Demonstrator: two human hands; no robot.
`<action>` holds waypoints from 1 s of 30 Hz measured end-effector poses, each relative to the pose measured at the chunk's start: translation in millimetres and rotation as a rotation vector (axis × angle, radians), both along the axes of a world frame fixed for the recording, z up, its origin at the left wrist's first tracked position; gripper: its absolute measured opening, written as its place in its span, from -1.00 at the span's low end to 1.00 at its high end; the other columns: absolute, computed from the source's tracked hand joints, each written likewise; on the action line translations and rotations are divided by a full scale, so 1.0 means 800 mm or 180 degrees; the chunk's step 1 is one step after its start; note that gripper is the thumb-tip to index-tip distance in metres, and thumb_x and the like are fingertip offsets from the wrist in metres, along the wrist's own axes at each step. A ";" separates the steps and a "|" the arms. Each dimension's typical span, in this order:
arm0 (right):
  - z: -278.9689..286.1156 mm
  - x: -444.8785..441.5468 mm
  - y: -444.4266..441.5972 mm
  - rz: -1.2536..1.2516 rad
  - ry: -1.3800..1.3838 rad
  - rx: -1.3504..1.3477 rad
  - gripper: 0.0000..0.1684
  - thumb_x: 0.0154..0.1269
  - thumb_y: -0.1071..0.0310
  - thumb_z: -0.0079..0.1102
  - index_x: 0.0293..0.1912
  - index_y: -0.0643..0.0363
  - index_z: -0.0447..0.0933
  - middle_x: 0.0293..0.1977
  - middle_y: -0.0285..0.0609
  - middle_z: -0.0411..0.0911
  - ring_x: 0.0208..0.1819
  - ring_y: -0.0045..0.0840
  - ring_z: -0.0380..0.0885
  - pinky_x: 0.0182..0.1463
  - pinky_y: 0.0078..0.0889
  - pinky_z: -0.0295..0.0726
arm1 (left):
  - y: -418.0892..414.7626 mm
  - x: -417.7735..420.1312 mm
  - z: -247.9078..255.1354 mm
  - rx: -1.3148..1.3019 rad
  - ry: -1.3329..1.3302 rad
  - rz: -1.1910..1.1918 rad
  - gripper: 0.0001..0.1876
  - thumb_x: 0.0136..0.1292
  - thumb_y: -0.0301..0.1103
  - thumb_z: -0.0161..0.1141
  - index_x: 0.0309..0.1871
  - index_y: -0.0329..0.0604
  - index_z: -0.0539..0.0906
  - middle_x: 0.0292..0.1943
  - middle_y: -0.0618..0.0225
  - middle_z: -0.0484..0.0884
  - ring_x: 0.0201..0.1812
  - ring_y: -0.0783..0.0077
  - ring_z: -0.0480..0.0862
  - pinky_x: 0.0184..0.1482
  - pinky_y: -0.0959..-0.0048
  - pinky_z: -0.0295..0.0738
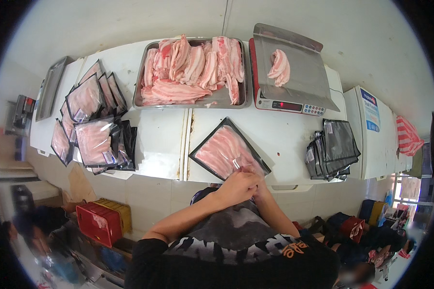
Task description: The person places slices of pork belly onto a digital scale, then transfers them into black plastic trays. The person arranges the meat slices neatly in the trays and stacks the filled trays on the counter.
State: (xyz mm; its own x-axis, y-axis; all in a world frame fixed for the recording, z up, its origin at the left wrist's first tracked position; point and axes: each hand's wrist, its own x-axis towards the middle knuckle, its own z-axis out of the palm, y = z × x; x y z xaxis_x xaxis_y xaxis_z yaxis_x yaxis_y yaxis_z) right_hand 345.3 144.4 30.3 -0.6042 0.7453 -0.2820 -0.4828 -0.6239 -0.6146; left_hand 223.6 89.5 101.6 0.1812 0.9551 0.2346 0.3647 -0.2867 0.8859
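Note:
A clear-and-black plastic pouch of sliced pork belly lies turned cornerwise on a white chest freezer lid, right in front of me. My left hand and my right hand meet at the pouch's near right edge, their fingers closed on it. The left hand partly covers the right, and the fingertips are hard to make out. Beyond the pouch stands a steel tray of raw pork belly strips. To its right, a digital scale with a steel pan carries a few strips.
Filled pouches are heaped at the left, beside an upturned-looking steel tray. A stack of flat black pouches lies at the right. Red and yellow crates stand behind at left. Other people are nearby on both sides.

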 end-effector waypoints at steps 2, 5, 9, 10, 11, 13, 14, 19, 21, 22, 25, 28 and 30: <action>-0.039 0.009 0.008 0.0140 0.0424 0.0131 -0.21 0.51 0.36 0.10 0.62 0.31 0.14 -0.03 -0.23 0.66 0.03 -0.50 0.66 0.49 -0.18 0.50 | 0.001 -0.001 0.004 -0.0013 -0.0001 -0.0009 -0.92 0.22 -0.54 0.23 -0.33 -0.29 0.53 -0.41 0.01 0.63 -0.27 -0.16 0.70 -0.22 -0.01 0.57; -0.029 0.017 0.002 0.0246 0.0000 0.0189 -0.19 0.50 0.33 0.10 0.63 0.27 0.14 0.01 -0.25 0.65 0.07 -0.50 0.65 0.47 -0.21 0.51 | 0.002 -0.002 0.000 -0.0052 0.0101 0.0013 -0.93 0.22 -0.55 0.23 -0.32 -0.27 0.54 -0.41 0.02 0.63 -0.28 -0.16 0.70 -0.23 0.00 0.57; 0.024 -0.002 -0.008 0.0040 -0.0315 0.0417 -0.20 0.51 0.29 0.11 0.62 0.24 0.16 0.20 -0.20 0.58 0.20 -0.49 0.60 0.41 -0.26 0.54 | 0.001 -0.005 0.004 -0.0109 0.0202 -0.0074 -0.92 0.22 -0.55 0.24 -0.34 -0.24 0.54 -0.42 0.04 0.62 -0.28 -0.14 0.70 -0.23 0.03 0.57; 0.027 -0.006 -0.008 -0.0017 -0.0205 0.0433 -0.20 0.50 0.30 0.14 0.62 0.24 0.17 0.25 -0.18 0.55 0.23 -0.49 0.59 0.38 -0.29 0.56 | 0.002 -0.006 0.006 -0.0116 0.0183 -0.0116 -0.91 0.23 -0.54 0.25 -0.34 -0.24 0.54 -0.42 0.05 0.62 -0.28 -0.12 0.70 -0.23 0.04 0.57; 0.022 -0.007 -0.005 -0.0043 0.0065 0.0357 -0.21 0.49 0.34 0.19 0.60 0.25 0.20 0.32 -0.14 0.52 0.23 -0.49 0.59 0.34 -0.33 0.59 | 0.004 -0.009 0.008 -0.0039 0.0032 -0.0192 -0.92 0.23 -0.54 0.26 -0.33 -0.23 0.55 -0.40 0.07 0.64 -0.27 -0.10 0.70 -0.21 0.06 0.57; 0.012 -0.007 0.005 0.0051 0.0564 0.0356 -0.21 0.48 0.38 0.23 0.60 0.27 0.21 0.40 -0.09 0.47 0.27 -0.46 0.58 0.34 -0.35 0.60 | 0.015 -0.022 0.012 0.0109 -0.0278 -0.0359 -0.94 0.24 -0.53 0.28 -0.30 -0.23 0.59 -0.37 0.11 0.67 -0.25 -0.05 0.72 -0.18 0.10 0.58; 0.008 -0.006 0.013 0.0179 0.0790 0.0432 -0.21 0.50 0.37 0.21 0.60 0.27 0.20 0.42 -0.08 0.44 0.31 -0.42 0.56 0.37 -0.32 0.58 | 0.022 -0.034 0.003 0.0301 -0.0211 -0.0031 -0.94 0.28 -0.47 0.29 -0.23 -0.22 0.64 -0.29 0.12 0.71 -0.18 -0.04 0.73 -0.10 0.10 0.59; 0.007 -0.006 0.021 -0.0155 0.0899 -0.0491 -0.24 0.55 0.37 0.11 0.61 0.32 0.15 0.53 0.01 0.31 0.44 -0.25 0.46 0.50 -0.19 0.52 | 0.058 -0.111 -0.047 0.0325 0.1233 0.1023 -0.61 0.50 -0.20 0.21 0.25 -0.20 0.68 0.33 0.05 0.63 0.42 -0.11 0.53 0.48 -0.15 0.29; 0.003 0.004 0.009 -0.0306 0.1146 -0.0768 -0.25 0.56 0.38 0.06 0.61 0.33 0.14 0.56 0.07 0.27 0.50 -0.19 0.40 0.52 -0.12 0.51 | 0.056 -0.118 -0.067 0.0217 0.1560 0.0977 -0.55 0.54 -0.13 0.17 0.35 -0.18 0.64 0.46 0.06 0.53 0.55 -0.12 0.39 0.58 -0.24 0.14; 0.008 0.009 0.005 -0.0422 0.1071 -0.0835 -0.23 0.53 0.40 0.06 0.61 0.34 0.12 0.58 0.10 0.22 0.54 -0.18 0.35 0.55 -0.10 0.48 | 0.054 -0.119 -0.070 0.0185 0.1644 0.0901 -0.51 0.55 -0.10 0.15 0.40 -0.17 0.61 0.51 0.07 0.48 0.59 -0.12 0.33 0.60 -0.27 0.09; 0.031 0.025 -0.008 -0.0692 0.0856 -0.0959 -0.22 0.49 0.44 0.05 0.61 0.37 0.10 0.60 0.17 0.17 0.60 -0.15 0.26 0.59 -0.08 0.44 | 0.052 -0.123 -0.067 0.0112 0.1977 0.0749 -0.48 0.56 -0.08 0.13 0.45 -0.13 0.58 0.61 0.10 0.35 0.65 -0.15 0.23 0.62 -0.30 0.01; 0.037 0.061 -0.014 -0.0577 0.0342 -0.0736 -0.29 0.51 0.41 0.06 0.56 0.36 0.20 0.52 0.17 0.33 0.53 -0.12 0.38 0.50 -0.13 0.53 | 0.046 -0.118 -0.043 -0.0066 0.2197 0.0488 -0.47 0.56 -0.09 0.13 0.48 -0.13 0.55 0.63 0.05 0.30 0.66 -0.19 0.18 0.62 -0.33 -0.03; 0.033 0.095 -0.009 -0.0148 -0.0543 -0.0315 -0.37 0.52 0.38 0.10 0.49 0.37 0.32 0.41 0.14 0.48 0.41 -0.14 0.52 0.43 -0.19 0.58 | 0.036 -0.105 -0.039 -0.0041 0.2204 0.0369 -0.45 0.56 -0.09 0.14 0.50 -0.13 0.52 0.63 0.00 0.29 0.67 -0.20 0.16 0.63 -0.33 -0.04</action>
